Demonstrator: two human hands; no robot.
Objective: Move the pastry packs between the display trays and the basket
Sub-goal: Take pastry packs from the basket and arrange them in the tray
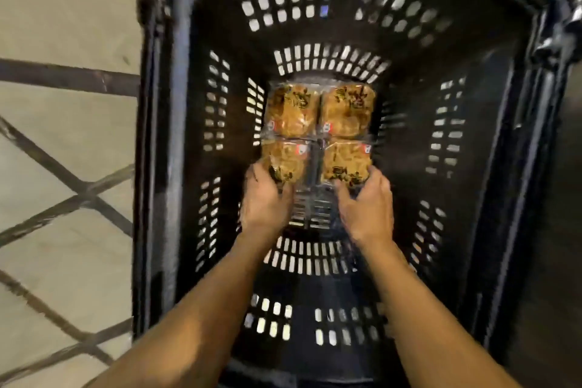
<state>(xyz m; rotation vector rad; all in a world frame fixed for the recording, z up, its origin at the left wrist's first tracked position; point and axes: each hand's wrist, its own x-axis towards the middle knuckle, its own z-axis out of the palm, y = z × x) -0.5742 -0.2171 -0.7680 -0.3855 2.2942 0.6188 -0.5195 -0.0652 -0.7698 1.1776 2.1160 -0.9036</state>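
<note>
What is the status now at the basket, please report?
Left hand and right hand each grip a near corner of the pastry pack. Pack low inside the black basket. Nothing in the way.

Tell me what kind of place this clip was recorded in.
Probably a shop or bakery aisle: a black plastic shopping basket stands on a tiled floor, and both hands grip wrapped pastry packs inside it.
</note>
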